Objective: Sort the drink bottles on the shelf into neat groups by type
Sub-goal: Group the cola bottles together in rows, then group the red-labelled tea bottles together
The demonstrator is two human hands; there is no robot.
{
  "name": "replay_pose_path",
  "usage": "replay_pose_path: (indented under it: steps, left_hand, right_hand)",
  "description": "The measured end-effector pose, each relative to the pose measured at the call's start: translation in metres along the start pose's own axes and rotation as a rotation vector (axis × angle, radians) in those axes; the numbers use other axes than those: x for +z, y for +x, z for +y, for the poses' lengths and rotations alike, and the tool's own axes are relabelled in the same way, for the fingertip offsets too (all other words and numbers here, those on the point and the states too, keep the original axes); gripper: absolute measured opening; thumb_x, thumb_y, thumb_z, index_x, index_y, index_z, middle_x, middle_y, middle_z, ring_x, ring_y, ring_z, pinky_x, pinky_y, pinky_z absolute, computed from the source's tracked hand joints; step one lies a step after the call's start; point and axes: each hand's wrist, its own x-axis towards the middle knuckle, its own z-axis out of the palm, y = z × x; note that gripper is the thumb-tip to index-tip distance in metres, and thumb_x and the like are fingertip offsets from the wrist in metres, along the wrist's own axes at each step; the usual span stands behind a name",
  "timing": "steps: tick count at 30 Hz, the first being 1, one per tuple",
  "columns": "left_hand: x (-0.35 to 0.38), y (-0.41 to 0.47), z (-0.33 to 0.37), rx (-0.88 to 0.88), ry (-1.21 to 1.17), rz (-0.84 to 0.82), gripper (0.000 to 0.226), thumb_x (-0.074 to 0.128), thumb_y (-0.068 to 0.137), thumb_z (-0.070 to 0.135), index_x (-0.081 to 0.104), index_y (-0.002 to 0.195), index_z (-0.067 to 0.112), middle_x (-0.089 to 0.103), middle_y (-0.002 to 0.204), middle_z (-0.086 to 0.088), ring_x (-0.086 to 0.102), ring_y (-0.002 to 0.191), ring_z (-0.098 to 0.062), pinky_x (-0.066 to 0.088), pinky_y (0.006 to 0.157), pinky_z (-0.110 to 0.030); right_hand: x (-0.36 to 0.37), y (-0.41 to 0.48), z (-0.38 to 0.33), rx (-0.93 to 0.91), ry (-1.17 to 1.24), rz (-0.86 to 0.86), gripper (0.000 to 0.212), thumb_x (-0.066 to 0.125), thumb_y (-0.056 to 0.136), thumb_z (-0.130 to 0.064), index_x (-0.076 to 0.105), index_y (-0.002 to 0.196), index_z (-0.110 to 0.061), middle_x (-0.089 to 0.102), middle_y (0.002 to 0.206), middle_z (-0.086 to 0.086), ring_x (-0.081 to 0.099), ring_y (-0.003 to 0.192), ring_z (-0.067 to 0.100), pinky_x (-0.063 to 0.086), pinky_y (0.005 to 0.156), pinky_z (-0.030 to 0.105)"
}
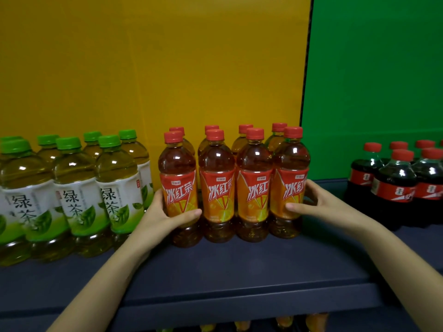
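1. Starting far left: green tea btls (72, 188), green caps, white-and-green labels, at least 2 rows deep, upright, packed tight on shelf (239, 271). Leftmost ones cut off by frame edge. Already one group, by the look.
2. Left hand (165, 219): in gap btwn green tea and next block. Thumb laid across label front, fingers curled round far side of leftmost front iced tea btl (178, 188).
3. Iced tea btls (235, 185): red caps, orange-red labels, 4 in front and 4 behind, upright, shoulder to shoulder, mid-shelf before yellow panel (153, 68).
4. Right hand (318, 202): mirror grip on rightmost front iced tea btl (291, 183), thumb on label front, fingers wrapped round its right side.
5. Cola btls (395, 185): dark liquid, red caps, far right before green panel (374, 68), well apart from iced tea block, partly out of frame.
6. Step in hand (judgement): squaring iced tea block from both ends. Sorting prob. near done, 3 types standing separate.
7. Next move calls for: even inward pressure from both sides, kept low to avoid tipping; front row brought into one straight line; check of back row, mostly hidden.
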Motion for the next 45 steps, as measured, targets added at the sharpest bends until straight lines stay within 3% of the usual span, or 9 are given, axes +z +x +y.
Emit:
replay_pose_path:
  steps: [5, 10, 17, 21, 24, 30, 35, 38, 45]
  left_hand:
    - [0.0, 0.007, 0.001, -0.018, -0.063, 0.015, 0.09, 0.087, 0.05, 0.029, 0.042, 0.128, 0.026, 0.061, 0.111, 0.009, 0.06, 0.097, -0.004, 0.048, 0.071, -0.017]
    - [0.004, 0.006, 0.001, 0.019, -0.016, 0.019, 0.064, 0.08, 0.064, 0.015, 0.045, 0.116, 0.031, 0.062, 0.103, 0.013, 0.061, 0.089, 0.0, 0.049, 0.06, -0.009]
    - [0.0, -0.007, 0.001, 0.037, 0.049, 0.009, 0.062, 0.078, 0.066, 0.024, 0.042, 0.114, 0.04, 0.057, 0.109, 0.021, 0.059, 0.09, 0.012, 0.051, 0.075, -0.013]
    - [-0.023, -0.031, -0.008, 0.07, 0.221, 0.042, 0.091, 0.077, 0.056, 0.057, 0.04, 0.134, 0.029, 0.054, 0.124, 0.017, 0.053, 0.113, 0.001, 0.044, 0.098, -0.025]
    - [-0.04, -0.057, -0.007, 0.183, 0.337, 0.126, 0.053, 0.075, 0.063, 0.055, 0.061, 0.106, 0.029, 0.067, 0.099, 0.015, 0.064, 0.091, -0.004, 0.053, 0.078, -0.018]
    - [-0.095, -0.077, -0.014, 0.299, 0.624, 0.422, 0.034, 0.054, 0.069, 0.056, 0.067, 0.084, 0.029, 0.068, 0.078, 0.01, 0.065, 0.072, -0.006, 0.053, 0.067, -0.031]
    - [-0.157, -0.083, -0.033, 0.365, 0.709, 0.599, 0.01, 0.065, 0.077, 0.045, 0.059, 0.083, 0.04, 0.065, 0.088, 0.015, 0.064, 0.075, -0.01, 0.052, 0.068, -0.034]
    - [-0.195, -0.085, -0.041, 0.363, 0.706, 0.641, 0.024, 0.071, 0.075, 0.038, 0.052, 0.088, 0.046, 0.064, 0.087, 0.014, 0.062, 0.078, -0.013, 0.052, 0.067, -0.035]
    - [-0.274, -0.066, -0.06, 0.329, 0.616, 0.551, 0.045, 0.057, 0.062, 0.065, 0.041, 0.102, 0.051, 0.055, 0.094, 0.019, 0.059, 0.08, -0.015, 0.054, 0.067, -0.045]
  right_hand:
    - [0.003, 0.005, 0.0, -0.005, 0.079, -0.026, 0.07, 0.084, 0.059, -0.034, 0.042, 0.114, -0.042, 0.051, 0.111, -0.025, 0.048, 0.107, -0.002, 0.038, 0.086, 0.018]
    - [0.002, 0.009, 0.006, -0.026, 0.089, 0.009, 0.074, 0.082, 0.058, -0.041, 0.042, 0.12, -0.039, 0.053, 0.116, -0.022, 0.047, 0.118, 0.009, 0.036, 0.096, 0.028]
    - [0.001, -0.005, 0.005, -0.042, -0.174, 0.122, 0.093, 0.073, 0.051, -0.056, 0.039, 0.134, -0.029, 0.048, 0.129, -0.012, 0.046, 0.12, 0.01, 0.037, 0.102, 0.035]
    - [-0.003, -0.032, 0.01, -0.246, -0.453, 0.448, 0.077, 0.047, 0.044, -0.092, 0.049, 0.094, -0.033, 0.058, 0.088, -0.013, 0.056, 0.079, 0.006, 0.046, 0.069, 0.026]
    - [0.002, -0.043, 0.005, -0.348, -0.46, 0.426, 0.061, 0.038, 0.053, -0.093, 0.05, 0.078, -0.039, 0.06, 0.075, -0.01, 0.058, 0.067, 0.01, 0.045, 0.057, 0.02]
    - [0.046, -0.037, -0.022, -0.476, -0.559, 0.199, 0.05, 0.029, 0.07, -0.084, 0.056, 0.084, -0.044, 0.064, 0.085, -0.026, 0.062, 0.074, -0.005, 0.047, 0.065, 0.016]
    - [0.105, -0.028, -0.042, -0.543, -0.525, 0.096, 0.027, 0.043, 0.079, -0.063, 0.06, 0.087, -0.043, 0.064, 0.093, -0.027, 0.062, 0.081, -0.008, 0.048, 0.066, 0.013]
    - [0.146, -0.021, -0.057, -0.541, -0.443, 0.082, 0.017, 0.054, 0.084, -0.049, 0.062, 0.096, -0.041, 0.063, 0.098, -0.027, 0.062, 0.087, -0.009, 0.05, 0.075, 0.014]
    - [0.242, -0.003, -0.088, -0.516, -0.343, 0.15, 0.058, 0.055, 0.076, -0.048, 0.043, 0.13, -0.033, 0.048, 0.122, -0.028, 0.052, 0.106, -0.012, 0.043, 0.083, 0.003]
